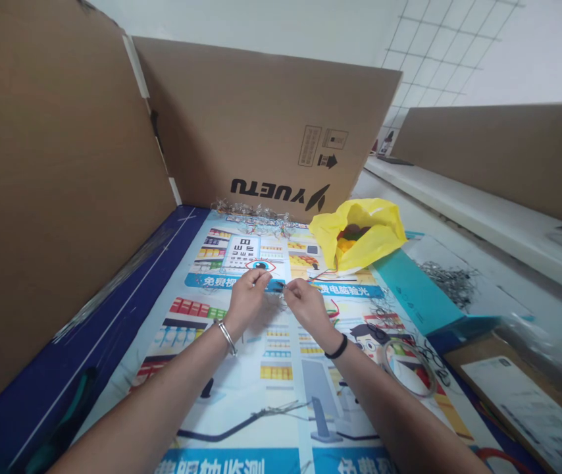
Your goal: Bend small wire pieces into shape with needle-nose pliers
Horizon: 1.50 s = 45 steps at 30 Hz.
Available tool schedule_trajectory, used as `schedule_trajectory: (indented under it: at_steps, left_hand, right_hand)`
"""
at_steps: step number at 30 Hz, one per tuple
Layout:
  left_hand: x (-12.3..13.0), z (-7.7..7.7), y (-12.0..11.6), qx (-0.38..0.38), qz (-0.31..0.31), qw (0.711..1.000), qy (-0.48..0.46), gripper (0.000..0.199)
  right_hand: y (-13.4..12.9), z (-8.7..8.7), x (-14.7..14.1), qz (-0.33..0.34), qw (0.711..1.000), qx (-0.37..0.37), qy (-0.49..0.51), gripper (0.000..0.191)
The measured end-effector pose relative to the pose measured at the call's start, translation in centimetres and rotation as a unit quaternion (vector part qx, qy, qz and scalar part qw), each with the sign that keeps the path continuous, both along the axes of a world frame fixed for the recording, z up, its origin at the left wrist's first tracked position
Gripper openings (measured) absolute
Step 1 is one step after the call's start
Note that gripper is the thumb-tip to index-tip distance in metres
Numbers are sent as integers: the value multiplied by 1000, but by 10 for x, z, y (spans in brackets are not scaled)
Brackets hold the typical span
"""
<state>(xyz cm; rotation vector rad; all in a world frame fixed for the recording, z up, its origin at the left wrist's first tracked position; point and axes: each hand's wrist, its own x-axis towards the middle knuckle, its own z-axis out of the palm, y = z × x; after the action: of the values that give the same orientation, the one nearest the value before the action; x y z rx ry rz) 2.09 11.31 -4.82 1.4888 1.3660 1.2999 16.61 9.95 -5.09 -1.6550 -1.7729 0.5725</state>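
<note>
Over the printed poster [241, 368], my left hand [247, 299] and my right hand [305, 308] are close together, each with thumb and fingers pinched. A small, thin dark piece [280, 286] shows between the fingertips, too small to name. My left wrist wears a silver bangle, my right a black band. Nearer to me on the poster lies a bundle of thin wires [281, 409]. Ahead of my hands, a yellow plastic bag [370, 217] gapes, with dark and yellow-orange items inside.
Cardboard panels [261, 118] stand at the back and left. Tangled silvery wire [256, 216] lies along the back panel. To the right are a turquoise box [419, 296], dark wire loops [446, 283], a tape roll [388, 359] and a labelled brown package [522, 395].
</note>
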Motion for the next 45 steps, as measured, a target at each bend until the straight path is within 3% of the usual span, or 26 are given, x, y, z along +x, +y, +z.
schedule_trajectory:
  at_steps: [13, 23, 32, 45]
  left_hand:
    - [3, -3, -1, 29, -38, 999, 3, 22]
    - [2, -10, 2, 17, -58, 998, -2, 19]
    - [3, -7, 3, 1, -108, 994, -19, 12]
    - [-6, -1, 4, 70, -155, 982, 83, 14]
  right_hand:
    - [0, -6, -3, 10, 998, 60, 11, 13]
    - [-2, -2, -4, 10, 998, 66, -18, 18]
    - [-2, -5, -3, 15, 996, 84, -8, 18]
    - [-4, 2, -1, 49, 993, 100, -45, 19]
